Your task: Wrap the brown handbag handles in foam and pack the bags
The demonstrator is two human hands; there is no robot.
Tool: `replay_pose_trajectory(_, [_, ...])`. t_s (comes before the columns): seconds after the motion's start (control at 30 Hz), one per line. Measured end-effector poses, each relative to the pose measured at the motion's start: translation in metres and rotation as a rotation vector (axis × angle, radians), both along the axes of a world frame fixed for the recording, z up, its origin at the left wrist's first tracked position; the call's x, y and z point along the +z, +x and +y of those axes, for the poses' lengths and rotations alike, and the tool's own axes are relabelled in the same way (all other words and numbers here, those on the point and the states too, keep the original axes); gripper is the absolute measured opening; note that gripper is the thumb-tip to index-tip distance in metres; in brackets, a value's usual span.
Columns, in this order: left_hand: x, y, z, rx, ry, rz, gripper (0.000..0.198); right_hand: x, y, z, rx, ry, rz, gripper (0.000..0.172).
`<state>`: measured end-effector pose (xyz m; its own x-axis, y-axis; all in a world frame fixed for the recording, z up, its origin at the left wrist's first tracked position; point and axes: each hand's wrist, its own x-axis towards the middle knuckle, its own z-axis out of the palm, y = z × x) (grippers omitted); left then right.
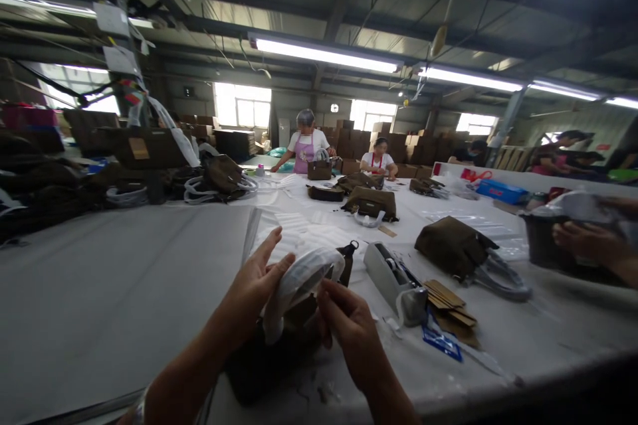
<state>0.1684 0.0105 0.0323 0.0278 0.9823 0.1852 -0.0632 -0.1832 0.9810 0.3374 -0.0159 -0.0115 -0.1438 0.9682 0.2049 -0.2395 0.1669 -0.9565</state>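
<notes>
A dark olive handbag [279, 358] stands at the table's near edge in front of me, its handle [304, 272] wrapped in white padding. My left hand [256, 279] lies against the left side of that handle, fingers stretched out and thumb along the wrap. On the other side, my right hand [346, 319] is closed in a pinch just under the handle's right end. What its fingertips hold is hidden. A black ring tab [350, 248] sticks up at the bag's far corner.
Right of the bag are a grey tape dispenser [396, 282], brown cardboard tags [448, 305] and a blue packet [442, 342]. Another olive bag [453, 246] lies beyond. A co-worker's hands [591, 242] handle a bag at far right. More bags [371, 202] and people stand farther back.
</notes>
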Motion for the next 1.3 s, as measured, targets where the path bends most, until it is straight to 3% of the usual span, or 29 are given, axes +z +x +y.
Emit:
replay_pose_trajectory(0.17, [0.005, 0.0, 0.003, -0.258, -0.146, -0.071, 0.07, 0.006, 0.011, -0.001, 0.046, 0.033, -0.122, 0.044])
replay_pose_trajectory(0.23, [0.012, 0.001, 0.001, -0.206, -0.065, -0.028, 0.056, 0.008, 0.013, -0.005, 0.007, 0.057, -0.181, 0.043])
replay_pose_trajectory(0.37, [0.03, 0.002, -0.002, 0.016, 0.169, 0.129, 0.034, 0.017, 0.018, -0.016, -0.247, 0.166, -0.156, 0.031])
replay_pose_trajectory(0.4, [0.034, 0.002, -0.002, 0.038, 0.205, 0.173, 0.032, 0.021, 0.019, -0.018, -0.241, 0.19, -0.108, 0.028])
replay_pose_trajectory(0.47, [0.042, 0.001, -0.002, 0.065, 0.266, 0.244, 0.031, 0.03, 0.023, -0.019, -0.092, 0.225, 0.012, 0.024])
replay_pose_trajectory(0.53, [0.05, 0.002, -0.002, 0.076, 0.338, 0.282, 0.029, 0.04, 0.027, -0.016, 0.12, 0.233, 0.091, 0.033])
replay_pose_trajectory(0.6, [0.056, 0.002, -0.002, 0.072, 0.414, 0.304, 0.026, 0.05, 0.029, -0.01, 0.234, 0.242, 0.107, 0.044])
replay_pose_trajectory(0.67, [0.06, 0.003, -0.002, 0.064, 0.477, 0.338, 0.025, 0.058, 0.028, -0.003, 0.192, 0.27, 0.046, 0.038])
replay_pose_trajectory(0.77, [0.062, 0.005, -0.004, 0.051, 0.517, 0.367, 0.026, 0.066, 0.025, 0.005, -0.006, 0.346, -0.109, 0.024])
replay_pose_trajectory(0.87, [0.06, 0.008, -0.006, 0.036, 0.501, 0.303, 0.029, 0.074, 0.022, 0.007, -0.095, 0.355, -0.276, 0.037])
replay_pose_trajectory(1.0, [0.059, 0.01, -0.012, 0.071, 0.538, 0.317, 0.027, 0.084, 0.02, 0.009, -0.005, 0.276, -0.418, 0.05])
replay_pose_trajectory(1.13, [0.057, 0.008, -0.019, 0.096, 0.71, 0.454, 0.018, 0.088, 0.021, 0.015, 0.071, 0.241, -0.451, 0.052])
replay_pose_trajectory(1.3, [0.059, -0.002, -0.026, -0.052, 0.851, 0.555, 0.022, 0.085, 0.025, 0.019, 0.18, 0.263, -0.382, 0.046])
